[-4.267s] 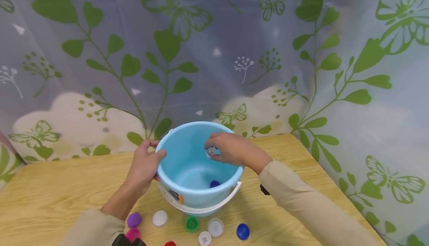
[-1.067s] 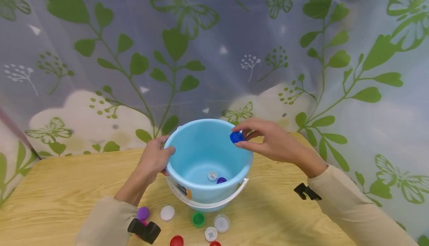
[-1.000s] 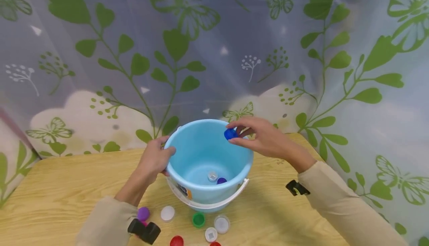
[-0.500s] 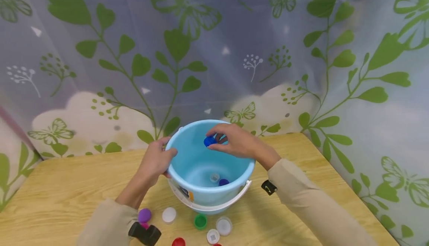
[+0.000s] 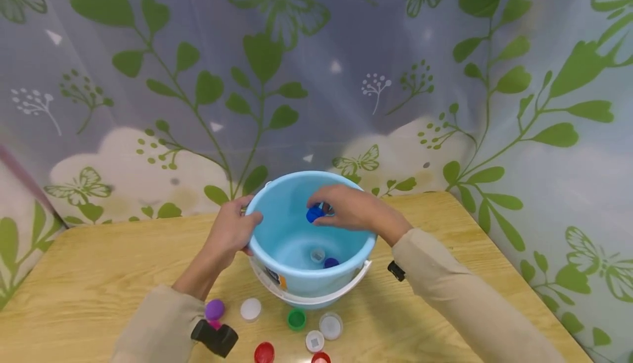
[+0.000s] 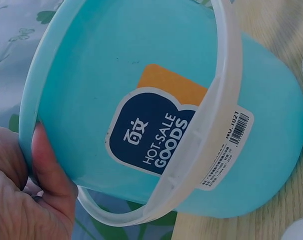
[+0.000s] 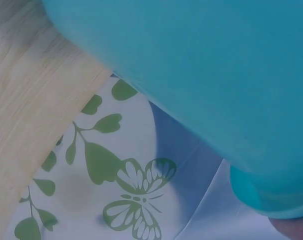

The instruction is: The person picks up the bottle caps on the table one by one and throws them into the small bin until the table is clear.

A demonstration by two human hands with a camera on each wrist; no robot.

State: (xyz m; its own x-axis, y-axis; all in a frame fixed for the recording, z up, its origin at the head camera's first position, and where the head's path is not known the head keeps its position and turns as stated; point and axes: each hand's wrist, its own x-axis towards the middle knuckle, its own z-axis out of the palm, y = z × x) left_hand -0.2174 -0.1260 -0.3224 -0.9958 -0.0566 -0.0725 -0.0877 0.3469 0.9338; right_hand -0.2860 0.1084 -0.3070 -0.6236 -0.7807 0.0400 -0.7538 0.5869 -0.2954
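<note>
A light blue bucket stands on the table. My left hand grips its left rim, the thumb hooked over the edge; the left wrist view shows the thumb against the labelled outer wall. My right hand reaches over the right rim and pinches a blue bottle cap inside the bucket's mouth, above the bottom. Down on the bucket floor lie a clear cap and a dark blue cap. The right wrist view is mostly bucket wall, with only a bit of the hand at its lower corner.
In front of the bucket lie purple, pink, white, green, clear and red caps. The bucket's white handle hangs at the front. A patterned cloth backdrop rises behind the table.
The clear cap that my right hand held at first now lies in the bucket. That hand has since brought a blue cap over the right rim into the bucket's mouth. My left hand keeps its grip.
</note>
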